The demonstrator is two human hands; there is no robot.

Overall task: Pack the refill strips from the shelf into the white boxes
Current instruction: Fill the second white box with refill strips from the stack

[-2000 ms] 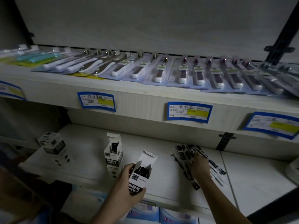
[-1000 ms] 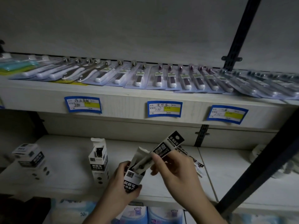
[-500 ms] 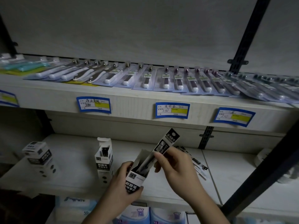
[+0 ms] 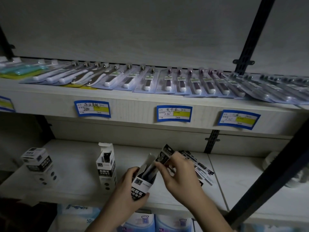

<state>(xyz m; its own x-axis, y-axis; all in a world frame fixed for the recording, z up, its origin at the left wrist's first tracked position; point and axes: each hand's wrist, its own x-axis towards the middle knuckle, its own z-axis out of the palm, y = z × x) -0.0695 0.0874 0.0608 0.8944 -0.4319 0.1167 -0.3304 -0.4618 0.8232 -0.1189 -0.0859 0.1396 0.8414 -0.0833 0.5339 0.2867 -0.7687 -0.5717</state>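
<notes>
My left hand [image 4: 128,190] grips a small white box [image 4: 143,182] with black print, its top flap open and tilted right. My right hand [image 4: 179,174] pinches a black-and-white refill strip [image 4: 164,155] whose lower end sits inside that box; the upper end sticks out. Behind my right hand a loose pile of refill strips [image 4: 199,166] lies on the lower shelf [image 4: 75,164]. A second open white box [image 4: 106,166] stands upright to the left with strips inside. Further left stands a closed box [image 4: 37,162].
The upper shelf [image 4: 142,106] carries a row of blister-packed items [image 4: 167,81] and blue price labels [image 4: 173,113] on its edge. A dark diagonal bar [image 4: 267,173] crosses at right. Blue packages [image 4: 147,221] sit below the lower shelf.
My right hand picked a strip from the pile, brought it to the held box and has pushed it deeper in; less of the strip shows above the opening now.
</notes>
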